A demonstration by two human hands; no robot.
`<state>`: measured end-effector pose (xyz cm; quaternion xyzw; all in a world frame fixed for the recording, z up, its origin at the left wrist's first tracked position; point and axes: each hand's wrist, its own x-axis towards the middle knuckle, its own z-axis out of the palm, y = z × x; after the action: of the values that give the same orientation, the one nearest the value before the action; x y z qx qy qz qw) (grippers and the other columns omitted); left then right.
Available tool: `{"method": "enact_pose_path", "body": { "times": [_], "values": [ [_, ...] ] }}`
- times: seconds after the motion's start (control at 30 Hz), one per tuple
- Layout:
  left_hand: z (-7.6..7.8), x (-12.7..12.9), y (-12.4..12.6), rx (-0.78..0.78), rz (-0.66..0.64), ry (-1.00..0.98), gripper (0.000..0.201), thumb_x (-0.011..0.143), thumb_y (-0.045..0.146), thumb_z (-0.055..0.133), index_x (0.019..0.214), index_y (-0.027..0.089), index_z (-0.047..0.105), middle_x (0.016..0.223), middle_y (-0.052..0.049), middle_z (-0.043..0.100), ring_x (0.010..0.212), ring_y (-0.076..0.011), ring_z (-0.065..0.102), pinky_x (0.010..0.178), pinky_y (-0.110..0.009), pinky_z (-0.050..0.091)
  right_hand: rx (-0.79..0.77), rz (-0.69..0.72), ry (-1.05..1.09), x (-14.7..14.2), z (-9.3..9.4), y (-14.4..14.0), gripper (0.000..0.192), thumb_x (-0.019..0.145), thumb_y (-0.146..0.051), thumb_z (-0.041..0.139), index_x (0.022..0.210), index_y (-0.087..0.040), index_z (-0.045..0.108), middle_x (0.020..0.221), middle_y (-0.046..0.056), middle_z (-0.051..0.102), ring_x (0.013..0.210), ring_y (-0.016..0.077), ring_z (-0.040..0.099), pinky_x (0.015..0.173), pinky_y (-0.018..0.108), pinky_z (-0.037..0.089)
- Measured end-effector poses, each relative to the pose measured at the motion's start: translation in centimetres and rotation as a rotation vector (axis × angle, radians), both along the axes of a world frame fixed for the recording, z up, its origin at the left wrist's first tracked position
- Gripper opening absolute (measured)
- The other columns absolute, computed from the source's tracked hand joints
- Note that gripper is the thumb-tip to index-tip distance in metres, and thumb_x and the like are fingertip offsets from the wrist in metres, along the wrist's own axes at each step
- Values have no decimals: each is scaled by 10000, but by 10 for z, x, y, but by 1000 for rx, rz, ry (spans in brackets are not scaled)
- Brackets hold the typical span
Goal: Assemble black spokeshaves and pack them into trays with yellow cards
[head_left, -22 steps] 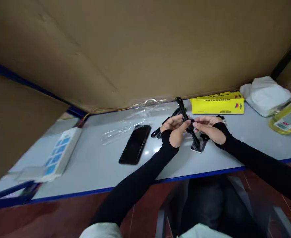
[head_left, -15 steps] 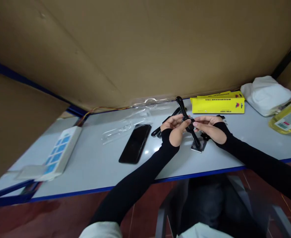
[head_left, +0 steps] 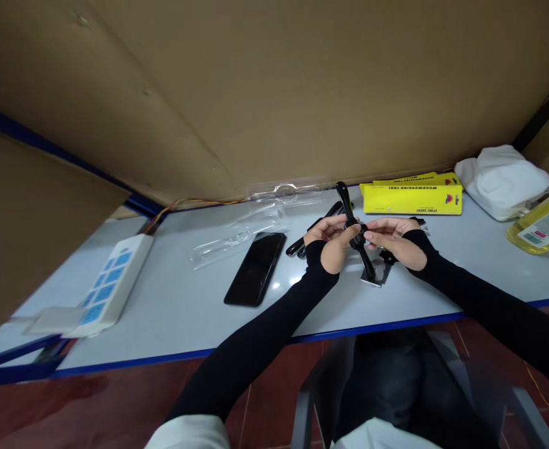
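Note:
A black spokeshave (head_left: 344,197) with two long handles is held above the table by my left hand (head_left: 331,242), whose fingers and thumb close around its middle. My right hand (head_left: 394,239) has thumb and fingertips pinched at the right side of the tool's centre; what small part they grip is too small to make out. Below the tool lie small flat pieces (head_left: 372,284) and dark parts (head_left: 387,256). More black spokeshaves (head_left: 297,247) rest on the table behind and left of my left hand, partly covered by it.
Yellow boxes (head_left: 412,199) printed "woodworking tool" lie at the back. Clear plastic packaging (head_left: 239,234) and a black phone (head_left: 255,268) are to the left, with a white power strip (head_left: 113,287) farther out. A white cloth bundle (head_left: 503,181) and a yellow liquid bottle (head_left: 545,224) stand right.
The spokeshave has turned slightly, its upper end shifting a little to the right. Both hands keep nearly the same place and hold; the view has shifted slightly.

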<state>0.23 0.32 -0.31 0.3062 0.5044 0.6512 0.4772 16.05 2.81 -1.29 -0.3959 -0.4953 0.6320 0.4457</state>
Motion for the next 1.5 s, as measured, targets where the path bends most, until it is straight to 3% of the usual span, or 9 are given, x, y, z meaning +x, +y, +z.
{"method": "enact_pose_path", "body": {
  "times": [0.6, 0.93, 1.13, 1.3, 1.37, 1.5],
  "values": [
    [1, -2, -1, 14, -30, -14, 433, 451, 239, 966, 826, 160, 765, 854, -91, 824, 679, -186, 735, 577, -273, 567, 17, -1, 2, 1, 1, 1, 537, 458, -408, 1057, 845, -163, 779, 854, 53, 805, 678, 142, 716, 725, 324, 682],
    [3, -3, -1, -3, -45, 15, 434, 463, 276, 978, 820, 162, 760, 869, -108, 825, 721, -225, 763, 579, -291, 574, 117, 18, -132, 8, 2, 2, 485, 560, -451, 1012, 889, -176, 787, 903, 67, 809, 744, 174, 728, 719, 340, 663],
    [0, -4, 0, 8, -34, 31, 428, 490, 281, 976, 847, 164, 770, 923, -119, 835, 762, -233, 775, 588, -284, 569, 303, -4, -321, 13, 6, 1, 360, 717, -447, 912, 923, -177, 791, 935, 93, 816, 819, 196, 737, 713, 311, 612],
    [-3, -7, 2, -18, -52, 61, 428, 509, 302, 975, 860, 164, 774, 917, -119, 835, 778, -239, 783, 585, -276, 560, 494, -1, -554, 27, 0, 13, 200, 857, -316, 736, 989, -176, 792, 927, 82, 803, 789, 183, 707, 672, 293, 543],
    [-3, -8, 2, -19, -48, 55, 436, 512, 306, 974, 870, 159, 774, 916, -122, 834, 784, -242, 784, 600, -289, 572, 617, 72, -682, 37, -6, 23, 199, 847, -265, 720, 1012, -195, 804, 942, 67, 802, 810, 185, 692, 664, 283, 511],
    [-2, -7, 2, -6, -53, 42, 417, 516, 288, 962, 859, 152, 768, 917, -121, 834, 760, -224, 772, 595, -288, 569, 755, 353, -853, 53, -15, 41, 209, 820, -258, 751, 1004, -236, 849, 901, 44, 787, 770, 170, 650, 657, 262, 455]
  ]
}}
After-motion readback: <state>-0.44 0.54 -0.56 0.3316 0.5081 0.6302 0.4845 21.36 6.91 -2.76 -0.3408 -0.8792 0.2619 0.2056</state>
